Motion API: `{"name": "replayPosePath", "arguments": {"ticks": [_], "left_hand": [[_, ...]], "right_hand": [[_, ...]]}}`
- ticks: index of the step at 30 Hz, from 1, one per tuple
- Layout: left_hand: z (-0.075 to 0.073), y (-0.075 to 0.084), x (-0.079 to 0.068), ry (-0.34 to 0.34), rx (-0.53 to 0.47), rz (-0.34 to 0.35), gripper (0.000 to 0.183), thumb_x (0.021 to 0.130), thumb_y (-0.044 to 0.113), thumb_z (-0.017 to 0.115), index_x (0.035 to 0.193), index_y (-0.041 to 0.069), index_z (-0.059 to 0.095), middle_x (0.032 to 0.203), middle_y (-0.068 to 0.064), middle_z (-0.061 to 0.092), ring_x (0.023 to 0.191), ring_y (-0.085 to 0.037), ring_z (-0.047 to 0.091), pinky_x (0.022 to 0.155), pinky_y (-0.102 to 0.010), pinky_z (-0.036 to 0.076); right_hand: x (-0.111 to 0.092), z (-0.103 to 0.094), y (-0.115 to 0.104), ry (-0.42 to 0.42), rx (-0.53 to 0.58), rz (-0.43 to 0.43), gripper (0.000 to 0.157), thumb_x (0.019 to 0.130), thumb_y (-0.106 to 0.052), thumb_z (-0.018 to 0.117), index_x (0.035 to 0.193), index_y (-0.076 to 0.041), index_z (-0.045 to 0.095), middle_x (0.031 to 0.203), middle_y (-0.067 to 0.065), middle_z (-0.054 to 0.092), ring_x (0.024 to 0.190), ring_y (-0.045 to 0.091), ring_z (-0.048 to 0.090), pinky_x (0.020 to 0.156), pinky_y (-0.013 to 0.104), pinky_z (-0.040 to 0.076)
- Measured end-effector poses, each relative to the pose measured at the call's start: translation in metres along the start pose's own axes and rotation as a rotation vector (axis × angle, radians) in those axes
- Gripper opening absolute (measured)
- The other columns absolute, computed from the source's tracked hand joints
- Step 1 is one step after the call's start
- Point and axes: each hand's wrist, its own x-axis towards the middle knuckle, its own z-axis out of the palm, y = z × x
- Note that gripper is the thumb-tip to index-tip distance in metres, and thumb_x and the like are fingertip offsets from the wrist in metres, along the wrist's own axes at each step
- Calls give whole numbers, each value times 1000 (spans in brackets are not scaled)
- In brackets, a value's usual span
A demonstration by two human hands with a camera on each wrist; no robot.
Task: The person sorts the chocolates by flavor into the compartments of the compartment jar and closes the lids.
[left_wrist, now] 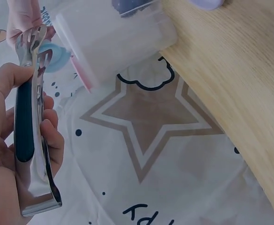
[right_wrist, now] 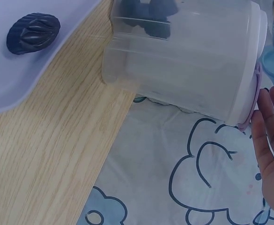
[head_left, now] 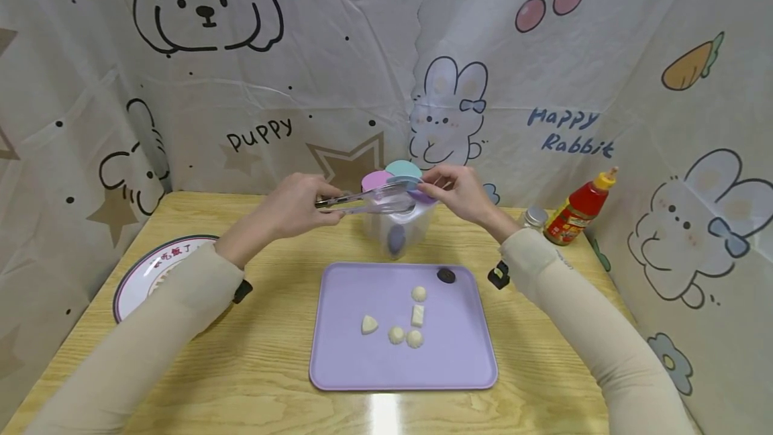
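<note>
My left hand grips metal tongs with dark handle grips. The tongs' heads reach over the top of a translucent container, which has a pink lid, a purple lid and a light blue lid. At that top, thumb and fingers of my right hand pinch the edge of the light blue lid, which stands raised off the container. Dark pieces show through the container's wall. In front of it lies a lilac tray with several white pieces and one dark ridged piece.
To the left, partly under my left sleeve, is a white plate with a dark rim. A red sauce bottle with a yellow cap and a small jar stand at the back right. A printed cloth hangs behind the wooden table.
</note>
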Motion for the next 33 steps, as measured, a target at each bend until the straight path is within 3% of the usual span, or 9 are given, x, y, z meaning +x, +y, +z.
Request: {"name": "replayPosePath", "arguments": {"ticks": [8, 14, 25, 33], "left_hand": [[5, -1, -28, 9, -7, 29, 31, 88, 21, 81, 117, 8, 81, 90, -4, 70, 69, -13, 52, 62, -27, 43], [25, -3, -36, 15, 6, 97, 31, 85, 22, 83, 113, 7, 82, 87, -4, 70, 69, -11, 51, 63, -26, 43], [79, 0, -28, -41, 37, 121, 30, 83, 28, 83, 109, 15, 84, 83, 1, 68, 65, -7, 49, 59, -24, 39], [112, 5, -14, -82, 36, 126, 32, 85, 30, 82, 114, 18, 83, 96, 2, 75, 72, -6, 51, 64, -23, 43]], "right_hand": [[-1, 0, -1, -1, 7, -14, 14, 96, -12, 78, 105, -2, 78, 98, 15, 78, 83, 22, 70, 71, 20, 57], [-1, 0, 0, 2, -2, -23, 13, 95, -12, 78, 104, -2, 78, 98, 15, 78, 83, 22, 71, 71, 19, 56], [0, 1, -1, 0, 4, -15, 14, 95, -13, 78, 104, -3, 78, 98, 15, 78, 83, 22, 70, 72, 18, 56], [-1, 0, -2, -1, -10, -10, 15, 96, -14, 78, 105, -3, 78, 99, 15, 78, 84, 23, 71, 72, 18, 56]]}}
